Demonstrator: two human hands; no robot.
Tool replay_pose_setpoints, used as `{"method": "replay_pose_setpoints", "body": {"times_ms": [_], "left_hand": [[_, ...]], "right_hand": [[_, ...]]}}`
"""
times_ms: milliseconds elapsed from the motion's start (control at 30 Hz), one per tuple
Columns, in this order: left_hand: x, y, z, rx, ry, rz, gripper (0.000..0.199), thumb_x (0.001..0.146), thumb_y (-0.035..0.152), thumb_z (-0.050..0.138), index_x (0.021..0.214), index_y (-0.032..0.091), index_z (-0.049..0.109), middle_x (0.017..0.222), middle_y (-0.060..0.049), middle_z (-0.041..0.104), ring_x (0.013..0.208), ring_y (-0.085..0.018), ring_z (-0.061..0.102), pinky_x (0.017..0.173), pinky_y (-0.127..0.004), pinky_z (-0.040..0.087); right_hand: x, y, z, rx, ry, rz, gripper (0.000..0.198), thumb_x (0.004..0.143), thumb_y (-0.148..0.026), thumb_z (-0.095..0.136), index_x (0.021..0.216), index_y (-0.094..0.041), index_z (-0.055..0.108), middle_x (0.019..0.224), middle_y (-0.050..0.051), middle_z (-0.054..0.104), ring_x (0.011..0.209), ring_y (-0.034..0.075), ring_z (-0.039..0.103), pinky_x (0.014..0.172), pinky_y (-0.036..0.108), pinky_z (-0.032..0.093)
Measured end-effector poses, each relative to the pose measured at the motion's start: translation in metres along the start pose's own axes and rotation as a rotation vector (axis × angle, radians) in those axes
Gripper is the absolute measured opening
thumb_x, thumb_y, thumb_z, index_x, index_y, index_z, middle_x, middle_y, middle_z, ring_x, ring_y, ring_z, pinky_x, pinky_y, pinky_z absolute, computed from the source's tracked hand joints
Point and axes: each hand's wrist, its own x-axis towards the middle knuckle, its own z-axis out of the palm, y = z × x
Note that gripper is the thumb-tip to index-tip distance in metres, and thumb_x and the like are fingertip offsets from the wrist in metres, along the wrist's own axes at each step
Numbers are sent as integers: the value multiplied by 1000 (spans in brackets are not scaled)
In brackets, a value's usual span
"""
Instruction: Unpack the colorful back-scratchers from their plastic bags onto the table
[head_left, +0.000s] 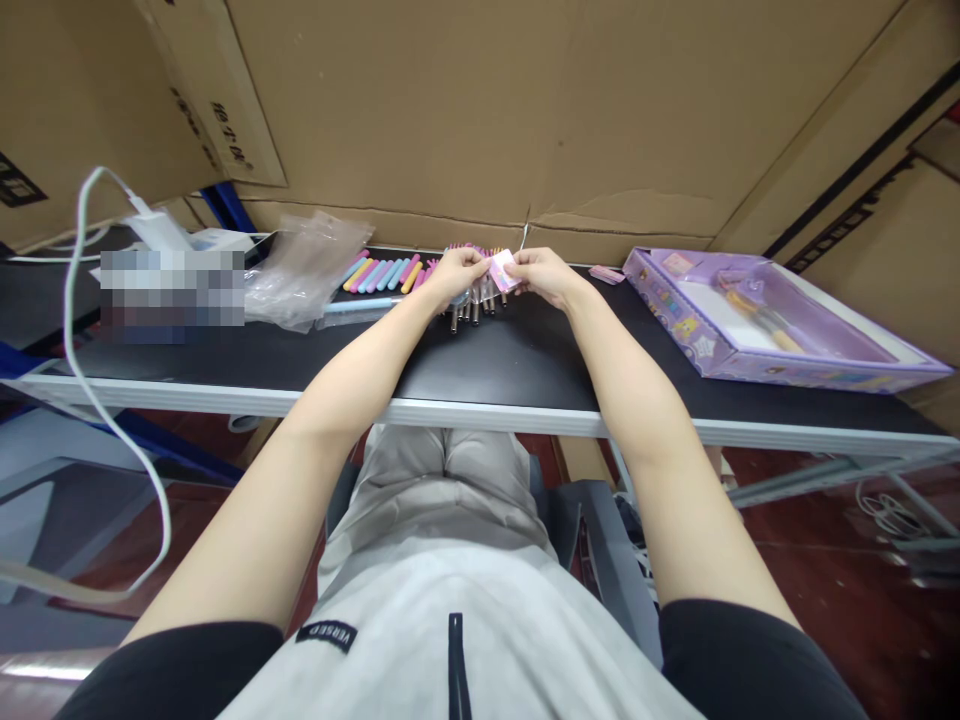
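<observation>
Between my two hands, over the black table (517, 365), is a small pink printed card (504, 270). My left hand (459, 275) pinches its left edge, and my right hand (546, 275) grips its right edge between thumb and fingers. Below and behind the hands lies a cluster of thin sticks with metal ends (474, 315), partly covered by my fingers. To the left of my left hand are several pastel tubes (384, 275) in a row, pink, yellow, purple and blue. In front of them rests a light-blue stick in a clear bag (360, 306).
Clear plastic bags (300, 275) lie left of the tubes, beside a blurred item (172, 290) and a white cable (71, 300). A purple display box (697, 340) stands on the right, near a few pink cards (606, 274). Cardboard (450, 120) walls the back.
</observation>
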Motion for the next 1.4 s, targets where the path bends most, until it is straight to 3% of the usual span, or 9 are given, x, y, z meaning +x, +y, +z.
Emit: {"method": "replay_pose_setpoints", "body": {"times_ms": [167,467,900,1233,1400], "left_hand": [[6,-8,-3,-20,6,2,43,102,3,61,62,16,56,56,4,55,55,-9,47,62,-22,38],[4,-3,-1,-6,31,-38,43,102,4,63,62,17,55,55,5,54,53,-8,46,60,-22,37],[2,-2,-3,6,4,-12,35,98,4,67,67,16,57,59,4,56,56,-9,48,63,-22,38],[5,-4,-4,2,24,-31,37,98,2,65,66,16,57,58,4,55,55,-9,48,64,-23,39],[9,-9,-5,14,31,-21,36,98,5,65,65,17,58,59,3,57,57,-10,48,66,-22,41]], "right_hand": [[2,3,1,100,17,1,27,96,-4,72,76,-15,58,67,0,63,61,8,59,59,18,48],[2,5,3,158,-70,19,27,92,1,74,80,-16,56,68,-1,64,59,8,60,61,19,54],[8,8,-2,128,8,-71,23,90,-3,78,83,-16,60,67,-1,63,57,8,59,53,16,55],[11,11,0,70,45,-136,31,78,3,77,89,-18,58,74,-3,62,72,11,63,69,22,58],[6,5,2,80,50,-105,33,76,2,80,89,-19,58,76,-3,61,74,11,63,70,22,56]]}}
